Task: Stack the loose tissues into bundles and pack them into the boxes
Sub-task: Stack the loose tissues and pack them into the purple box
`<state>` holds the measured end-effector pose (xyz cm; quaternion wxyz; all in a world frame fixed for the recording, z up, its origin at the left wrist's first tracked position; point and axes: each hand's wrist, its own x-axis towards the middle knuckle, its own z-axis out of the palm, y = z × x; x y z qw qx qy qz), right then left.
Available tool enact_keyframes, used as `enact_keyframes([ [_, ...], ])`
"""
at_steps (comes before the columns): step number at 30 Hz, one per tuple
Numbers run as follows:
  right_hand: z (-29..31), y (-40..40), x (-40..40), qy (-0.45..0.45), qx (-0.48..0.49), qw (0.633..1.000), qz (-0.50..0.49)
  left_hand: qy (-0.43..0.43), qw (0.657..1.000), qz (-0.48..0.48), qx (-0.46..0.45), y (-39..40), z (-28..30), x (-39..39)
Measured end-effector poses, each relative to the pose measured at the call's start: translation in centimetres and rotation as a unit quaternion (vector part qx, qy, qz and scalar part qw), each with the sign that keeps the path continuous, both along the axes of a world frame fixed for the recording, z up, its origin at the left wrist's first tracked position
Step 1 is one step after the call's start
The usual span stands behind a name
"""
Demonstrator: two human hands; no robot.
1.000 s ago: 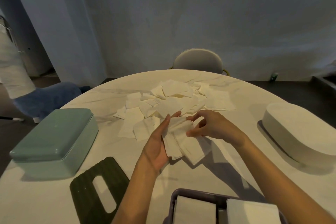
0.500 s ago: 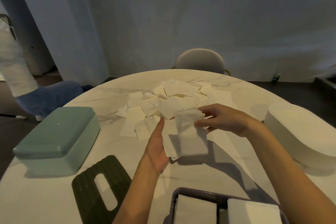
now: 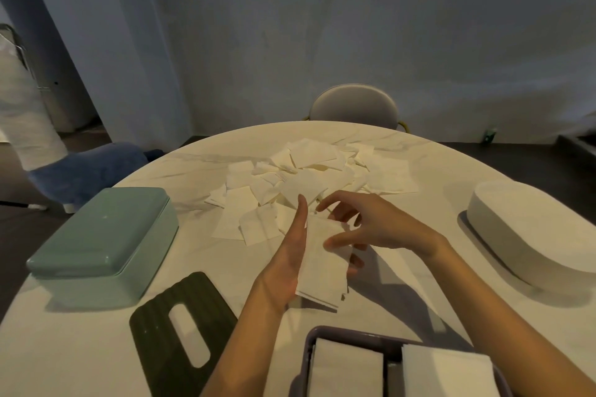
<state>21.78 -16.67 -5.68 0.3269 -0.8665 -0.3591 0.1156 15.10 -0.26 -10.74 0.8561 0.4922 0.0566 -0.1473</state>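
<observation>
White folded paper tissues (image 3: 309,171) are seen scattered in a loose heap across the middle of the round pale marble table (image 3: 96,348), so most of the stacking is judged to be left. A small rectangular bundle of white tissues (image 3: 322,271) is being squared up in front of the heap. Its long axis runs roughly away from the person, slightly tilted, one short end toward the heap and the other toward the near edge.

The bundle is pressed along its left side by the flat, straight-fingered left hand (image 3: 288,255), set on edge. It is touched from the right by the right hand (image 3: 371,226), whose fingers are spread and loosely bent; nothing is clamped.

Two white stacks already lie in the purple open box (image 3: 309,337) at the near edge, beside a dark green slotted lid (image 3: 154,325). The mint green lidded box (image 3: 103,242) and the white oval box (image 3: 532,229) appear closed; their contents cannot be told.
</observation>
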Motion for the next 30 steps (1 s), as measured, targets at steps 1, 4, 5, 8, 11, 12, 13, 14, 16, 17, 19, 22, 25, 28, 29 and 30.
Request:
enact_keyframes([
  [1, 0.0, -0.1, -0.3, 0.004, 0.016, 1.000, 0.009, -0.008, 1.000, -0.011, 0.009, 0.2, 0.1, -0.3],
  [4, 0.1, -1.0, -0.6, -0.025, 0.060, 0.998, -0.021, -0.081, 0.993, -0.013, 0.089, 1.6, -0.4, -1.5],
  [5, 0.1, -1.5, -0.6, -0.024, 0.071, 0.996, -0.052, -0.118, 0.986, 0.018, 0.118, 2.2, -0.6, -1.7],
  [8, -1.3, -2.7, -0.8, -0.015, 0.110, 0.987, -0.118, -0.193, 0.951, 0.127, 0.205, 2.9, -1.2, -1.4],
  [11, -4.0, -3.2, -1.9, 0.017, 0.174, 0.976, -0.132, -0.209, 0.916, 0.140, 0.311, 2.0, -1.4, -1.0],
  [12, -4.8, -3.3, -2.2, 0.029, 0.188, 0.973, -0.132, -0.203, 0.908, 0.137, 0.341, 1.5, -1.3, -1.0],
  [13, -5.4, -3.5, -2.5, 0.040, 0.201, 0.970, -0.130, -0.194, 0.901, 0.140, 0.361, 0.9, -1.0, -0.9],
  [14, -5.8, -3.5, -2.7, 0.050, 0.215, 0.967, -0.129, -0.186, 0.899, 0.152, 0.365, 0.2, -0.7, -1.0],
  [16, -6.1, -3.4, -3.0, 0.068, 0.254, 0.956, -0.130, -0.160, 0.908, 0.197, 0.332, -1.4, -0.4, -1.0],
  [17, -6.2, -3.0, -3.3, 0.073, 0.272, 0.951, -0.130, -0.149, 0.913, 0.225, 0.306, -2.0, -0.4, -1.0],
  [19, -6.4, -2.0, -3.8, 0.075, 0.292, 0.945, -0.126, -0.132, 0.910, 0.273, 0.283, -2.6, -1.1, -0.6],
  [22, -6.7, -0.8, -4.0, 0.056, 0.293, 0.946, -0.124, -0.118, 0.897, 0.305, 0.298, -2.7, -2.0, -0.1],
  [25, -6.6, -0.2, -4.1, 0.040, 0.293, 0.945, -0.140, -0.117, 0.897, 0.318, 0.283, -2.7, -1.8, 0.0],
  [28, -6.5, 0.6, -4.3, 0.025, 0.298, 0.946, -0.124, -0.116, 0.896, 0.333, 0.268, -2.7, -1.8, 0.2],
  [29, -6.5, 0.8, -4.3, 0.019, 0.299, 0.947, -0.119, -0.115, 0.895, 0.336, 0.269, -2.7, -1.7, 0.2],
  [30, -6.5, 0.8, -4.2, 0.019, 0.303, 0.945, -0.122, -0.116, 0.894, 0.338, 0.270, -2.8, -1.8, 0.3],
])
